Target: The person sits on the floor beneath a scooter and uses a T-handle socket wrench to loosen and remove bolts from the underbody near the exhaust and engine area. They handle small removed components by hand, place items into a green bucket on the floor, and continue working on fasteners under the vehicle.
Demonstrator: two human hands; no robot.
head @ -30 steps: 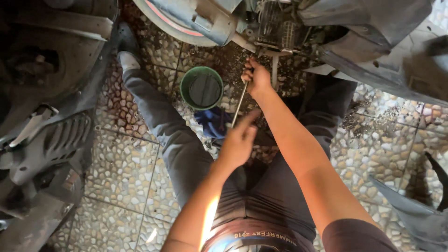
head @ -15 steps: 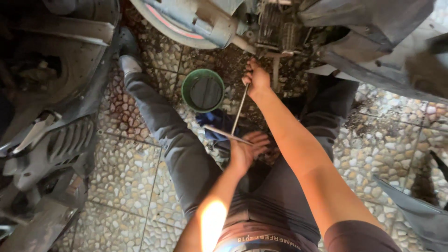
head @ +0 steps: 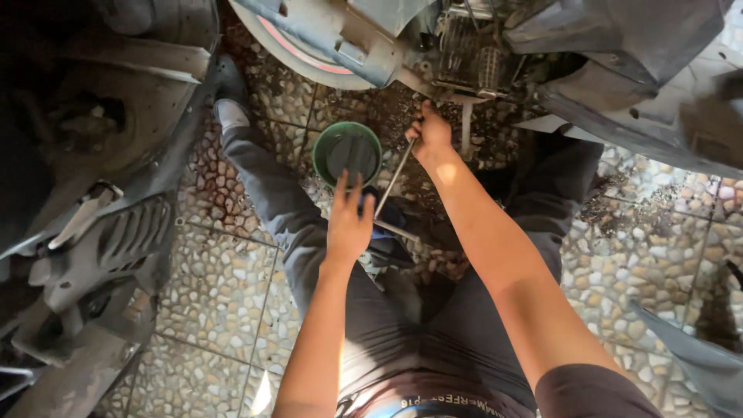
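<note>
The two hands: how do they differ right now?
The right hand is closed around the top of a long metal tool up by the engine; the left hand is open, fingers spread, nearer the body, by the tool's lower end. Both are bare and reach forward, near the green bowl.

Bowl (head: 347, 153) on floor (head: 217, 310) between legs, engine (head: 464, 54) behind, rod (head: 393, 179) right of bowl.

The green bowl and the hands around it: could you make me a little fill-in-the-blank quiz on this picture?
1. The round bowl on the pebbled floor is ____ in colour.
2. The long metal rod is gripped at its top by the ____ hand.
3. The left hand is ____, fingers spread, just below the bowl.

Missing words: green; right; open
</note>
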